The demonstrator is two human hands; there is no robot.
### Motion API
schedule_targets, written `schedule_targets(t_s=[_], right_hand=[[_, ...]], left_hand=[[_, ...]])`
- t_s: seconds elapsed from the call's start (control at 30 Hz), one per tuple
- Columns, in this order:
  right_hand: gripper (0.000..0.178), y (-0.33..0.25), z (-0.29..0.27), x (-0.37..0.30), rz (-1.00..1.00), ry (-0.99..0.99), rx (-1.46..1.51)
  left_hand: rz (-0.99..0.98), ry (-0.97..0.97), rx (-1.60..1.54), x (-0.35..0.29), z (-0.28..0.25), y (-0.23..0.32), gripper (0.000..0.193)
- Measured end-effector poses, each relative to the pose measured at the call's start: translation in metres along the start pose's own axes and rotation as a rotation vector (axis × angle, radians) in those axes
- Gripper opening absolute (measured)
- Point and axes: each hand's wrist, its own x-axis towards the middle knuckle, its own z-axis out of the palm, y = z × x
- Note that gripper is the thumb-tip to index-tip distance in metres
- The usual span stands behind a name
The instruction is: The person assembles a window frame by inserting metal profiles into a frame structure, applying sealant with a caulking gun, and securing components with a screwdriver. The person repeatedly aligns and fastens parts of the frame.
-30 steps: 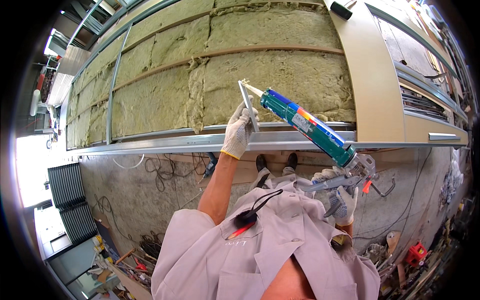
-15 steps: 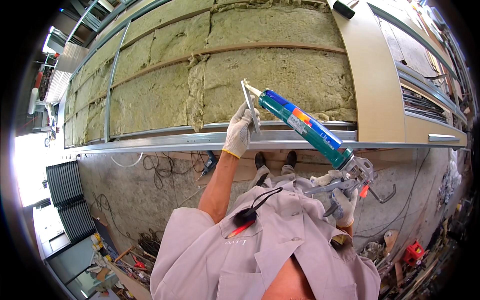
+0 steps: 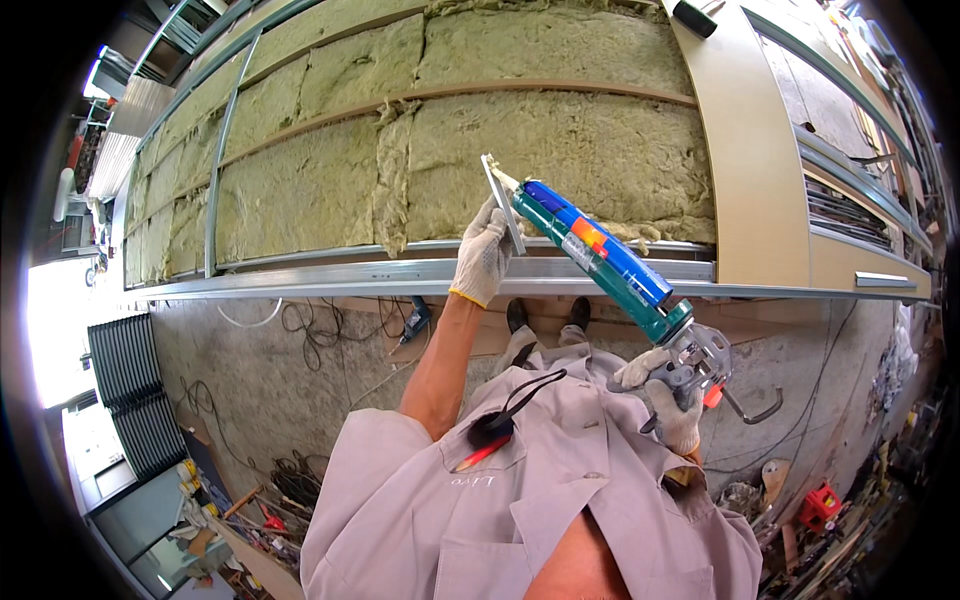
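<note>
My gloved left hand [image 3: 482,252] is closed on a narrow flat metal strip [image 3: 504,205], held tilted above the near metal edge of the panel frame [image 3: 340,280]. Around the handle and trigger of a caulking gun [image 3: 641,318], my gloved right hand [image 3: 671,400] is closed, low and to the right. The gun carries a green and blue cartridge [image 3: 596,245] pointing up and left. Its pale nozzle [image 3: 505,178] is at the strip's upper part, where some light sealant shows at the tip. Yellowish insulation wool [image 3: 560,150] fills the frame behind.
A beige board [image 3: 755,180] lies across the frame's right side, with a black cylindrical object [image 3: 694,18] at its far end. On the concrete floor lie a power drill [image 3: 414,322], loose cables [image 3: 318,340] and a red box [image 3: 820,507]. A black ribbed stack [image 3: 127,395] stands at left.
My right fingers have closed around the gun's lever, which is now nearer the handle. The gun's rear has shifted slightly left, its body turning a little. The strip stays at the nozzle.
</note>
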Motion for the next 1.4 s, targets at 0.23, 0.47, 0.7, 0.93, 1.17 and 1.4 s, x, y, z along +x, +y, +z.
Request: schedule_targets(t_s=[0.23, 0.47, 0.7, 0.93, 1.17, 1.4], right_hand=[[0.02, -0.003, -0.004, -0.007, 0.024, -0.038, -0.086], [0.019, -0.024, 0.007, -0.013, 0.103, -0.021, -0.118], [0.027, -0.035, -0.006, -0.023, 0.199, 0.005, -0.211], [0.031, -0.059, -0.01, -0.027, 0.182, 0.045, -0.084], [0.039, -0.065, -0.018, -0.031, 0.203, 0.082, 0.037], [0.046, -0.053, -0.041, -0.033, 0.245, 0.13, 0.196]], left_hand=[[0.022, 0.156, -0.028, 0.01, 0.011, 0.007, 0.041], [0.068, 0.126, -0.032, 0.019, 0.004, 0.02, 0.039], [0.113, 0.112, -0.01, 0.036, -0.016, 0.023, 0.044], [0.106, 0.124, 0.121, 0.039, 0.001, 0.03, 0.04], [0.107, 0.094, 0.171, 0.046, 0.008, 0.05, 0.043], [0.325, 0.038, 0.013, 0.071, 0.015, 0.125, 0.042]])
